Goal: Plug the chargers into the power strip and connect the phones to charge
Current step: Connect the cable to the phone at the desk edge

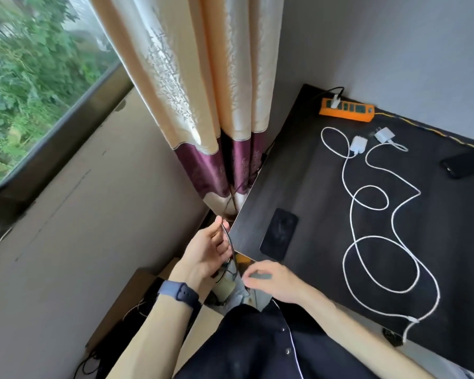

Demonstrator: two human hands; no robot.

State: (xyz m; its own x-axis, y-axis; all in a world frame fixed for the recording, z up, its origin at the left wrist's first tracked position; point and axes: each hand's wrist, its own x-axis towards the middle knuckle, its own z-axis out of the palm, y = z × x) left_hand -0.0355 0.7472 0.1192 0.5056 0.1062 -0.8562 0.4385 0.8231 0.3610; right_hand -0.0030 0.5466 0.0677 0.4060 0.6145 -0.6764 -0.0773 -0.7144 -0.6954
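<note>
Black cable (pixel 226 236) is hanging at the tabletop (pixel 307 184) corner, and the left hand (pixel 205 251) is pinching it. The right hand (pixel 270 280) is hovering beside it with curled fingers; whether it grips anything is unclear. The dark phone (pixel 279 232) is lying just right of both hands, lengthwise along the near edge and closer to the right hand.

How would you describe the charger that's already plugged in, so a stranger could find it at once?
Find the dark table, then the orange power strip at its far edge. A white charger stands in the strip's end nearest the curtain, trailing a black cable. The other two white chargers lie loose on the table with white cables.
</note>
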